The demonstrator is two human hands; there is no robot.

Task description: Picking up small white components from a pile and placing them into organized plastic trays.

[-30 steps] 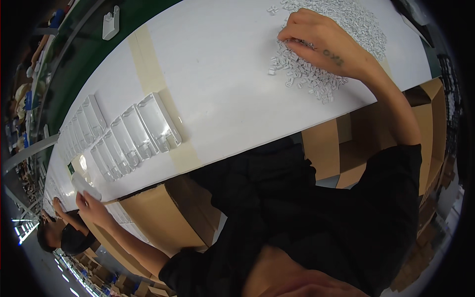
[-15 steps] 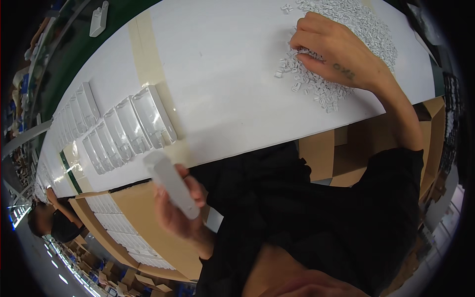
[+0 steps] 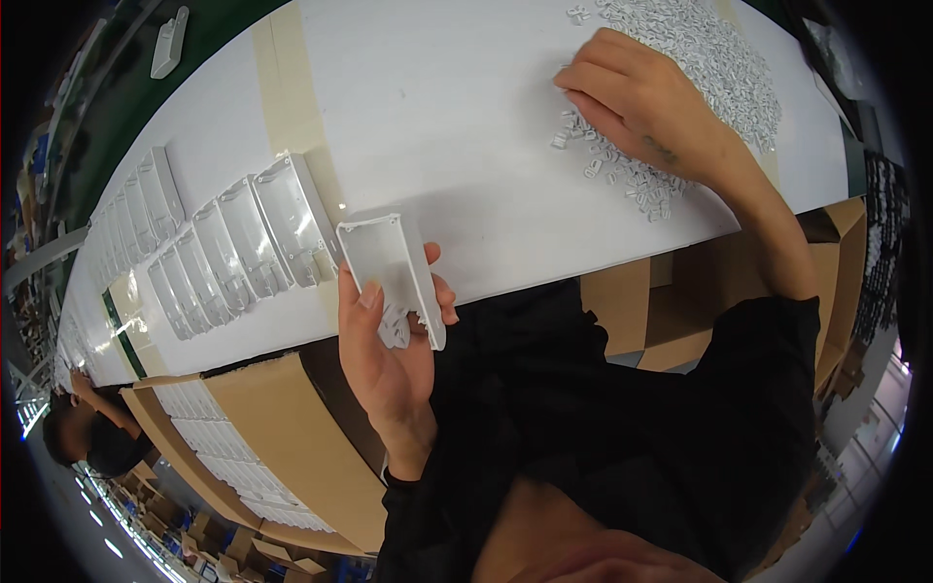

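Observation:
My left hand (image 3: 387,364) grips a white plastic housing (image 3: 384,251), its hollow side turned up, just over the table's near edge. The thumb reaches inside it, and a cut-out shape shows at its lower end. At the pile of small white plastic pieces (image 3: 719,73), my right hand (image 3: 641,107) is closed in a pinch at the pile's left side. A tiny pale bit shows at its fingertips, seemingly one of the small pieces. Left of the held housing, a row of similar white housings (image 3: 255,233) lies hollow side up on the table, with another row (image 3: 136,209) behind.
The white table (image 3: 437,117) carries a beige tape strip (image 3: 284,83). Below its edge stand a cardboard box (image 3: 282,418) with stacked white housings and an open carton (image 3: 617,301) at right. One housing (image 3: 170,44) lies on the green surface beyond. Another person (image 3: 97,428) works far left.
My left hand has raised the housing toward the table and turned it from its smooth back to its hollow side. My right hand has shifted slightly left, its fingertips now pinched clear of the pile.

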